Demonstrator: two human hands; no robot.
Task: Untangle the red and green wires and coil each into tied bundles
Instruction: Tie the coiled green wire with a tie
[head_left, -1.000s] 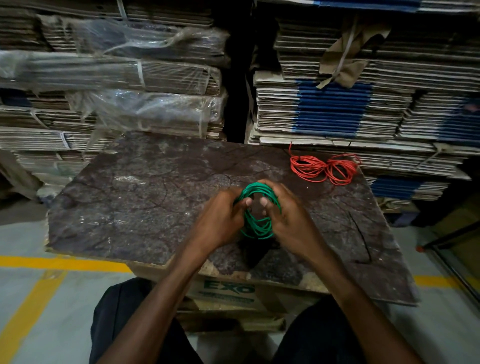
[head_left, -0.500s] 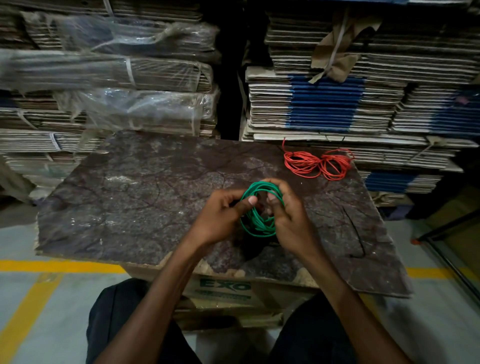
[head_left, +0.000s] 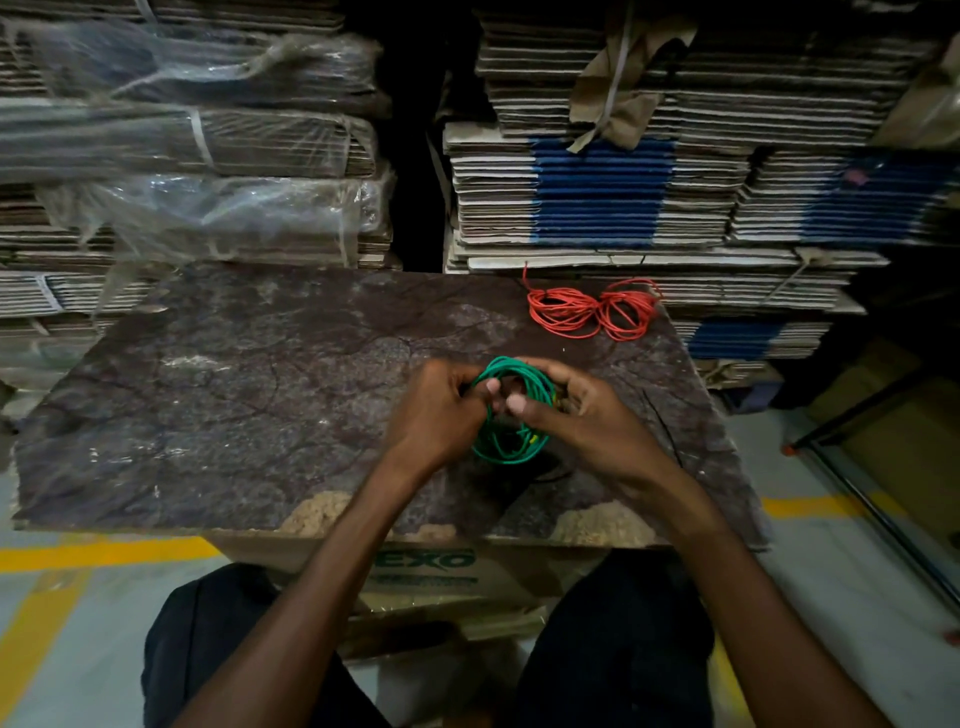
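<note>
Since a second ago: green wire coil (head_left: 511, 410) kept upright between both hands, thumbs shifted closer together across its middle, apparently cinching or wrapping a tie turn. Left hand (head_left: 439, 410) with fingers curled on the coil's 9 o'clock side; right hand (head_left: 582, 415) with fingers curled on its 3 o'clock side, a yellowish bit near them, too small to tell. Coil held just above the counter (head_left: 234, 395), centre right. Red wire bundle (head_left: 592, 309) unmoved at 1 o'clock from the hands, pinched at its waist, seemingly tied already. Judged: green bundle nearly finished, only the tie left. Readable writing: "EXO" in green on the cardboard box (head_left: 431, 569) under the counter, at 6 o'clock.
</note>
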